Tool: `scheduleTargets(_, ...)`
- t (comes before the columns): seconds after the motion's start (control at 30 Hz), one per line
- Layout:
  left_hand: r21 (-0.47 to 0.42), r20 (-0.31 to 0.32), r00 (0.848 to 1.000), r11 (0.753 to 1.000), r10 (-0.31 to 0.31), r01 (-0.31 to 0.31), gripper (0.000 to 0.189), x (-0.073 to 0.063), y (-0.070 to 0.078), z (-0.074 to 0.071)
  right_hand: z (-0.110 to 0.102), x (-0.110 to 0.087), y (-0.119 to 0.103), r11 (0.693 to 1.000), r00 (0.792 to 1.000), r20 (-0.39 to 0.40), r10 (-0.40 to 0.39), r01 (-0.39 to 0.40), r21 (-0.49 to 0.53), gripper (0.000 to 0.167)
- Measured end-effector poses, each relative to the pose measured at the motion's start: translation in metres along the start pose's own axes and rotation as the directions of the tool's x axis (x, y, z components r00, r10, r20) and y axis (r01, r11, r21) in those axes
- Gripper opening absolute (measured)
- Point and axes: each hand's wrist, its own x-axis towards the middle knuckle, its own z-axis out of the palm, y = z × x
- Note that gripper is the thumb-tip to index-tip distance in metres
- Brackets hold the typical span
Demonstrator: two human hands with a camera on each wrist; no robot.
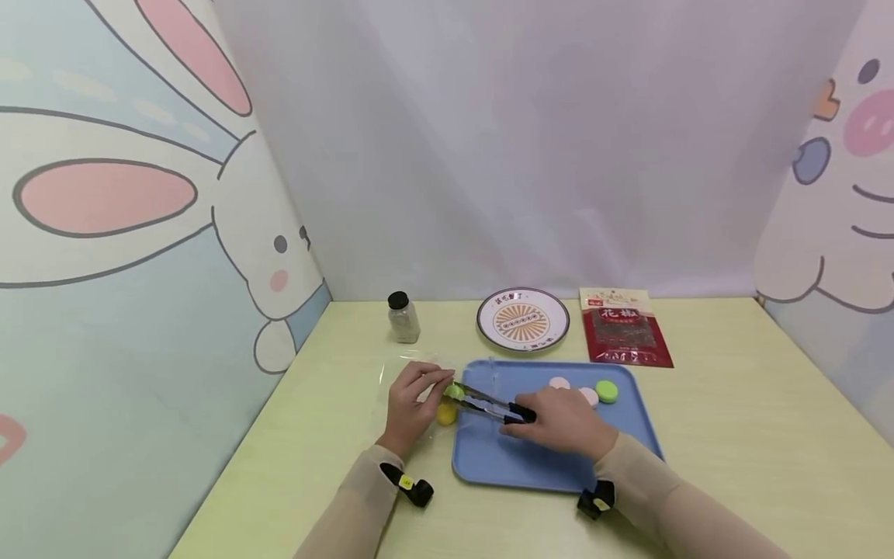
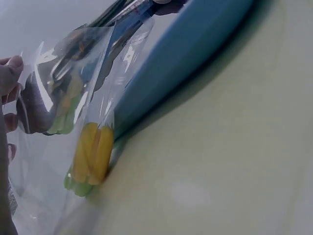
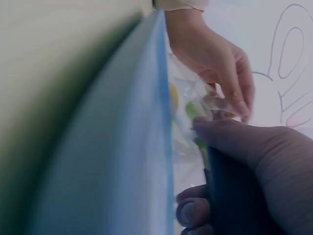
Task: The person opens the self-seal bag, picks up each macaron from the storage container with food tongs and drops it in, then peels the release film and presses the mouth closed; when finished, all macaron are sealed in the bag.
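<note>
My left hand [image 1: 412, 404] pinches the rim of a clear plastic bag [image 2: 29, 183] left of the blue tray. My right hand [image 1: 566, 423] grips black-handled metal tongs [image 1: 521, 412] over the tray. The tongs reach leftward into the bag's mouth, their tips around a green macaron [image 1: 454, 391]. Low in the bag lies a yellow macaron [image 2: 93, 154], with another green macaron [image 2: 80, 189] partly hidden behind it in the left wrist view. On the tray [image 1: 517, 466], two pale pink macarons [image 1: 559, 383] and a green macaron [image 1: 607, 390] sit near my right hand.
Behind the tray stands a round white plate [image 1: 524, 320] with an orange sunburst pattern. A small black-capped jar [image 1: 403, 320] is at the back left. To the plate's right lies a red and cream spice packet [image 1: 624, 328]. Painted walls flank the table.
</note>
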Motion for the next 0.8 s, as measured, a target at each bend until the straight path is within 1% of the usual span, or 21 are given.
scheduleTargets(0.07, 0.002, 0.0, 1.0, 1.0, 0.004, -0.004, 0.023, 0.001, 0.0, 0.0, 0.007, 0.001, 0.001, 1.0, 1.0, -0.023, -0.011, 0.012, 0.023, 0.042)
scheduleTargets(0.23, 0.0, -0.015, 0.999, 1.0, 0.028, -0.028, 0.021, 0.002, 0.0, 0.0, 0.026, 0.0, 0.005, 0.987, 0.998, -0.044, -0.044, 0.05, 0.153, 0.036)
scheduleTargets(0.3, 0.003, -0.019, 0.999, 0.999, 0.032, -0.032, 0.022, 0.002, 0.0, -0.001, 0.03, 0.0, 0.005, 0.979, 0.998, -0.045, -0.042, 0.05, 0.199, 0.035)
scheduleTargets(0.37, 0.008, -0.02, 0.999, 1.0, 0.031, -0.03, 0.024, 0.002, 0.0, -0.001, 0.031, 0.0, 0.006, 0.974, 0.998, -0.046, -0.035, 0.044, 0.221, 0.034)
scheduleTargets(0.53, 0.016, -0.024, 0.999, 1.0, 0.022, -0.022, 0.027, 0.007, 0.004, -0.002, 0.031, 0.002, 0.007, 0.971, 1.0, -0.018, -0.023, 0.027, 0.236, 0.035)
scheduleTargets(0.8, -0.011, -0.043, 0.998, 0.999, 0.044, -0.045, 0.029, 0.023, 0.023, -0.004, 0.033, 0.001, 0.009, 0.976, 1.0, 0.0, -0.014, 0.013, 0.217, 0.034)
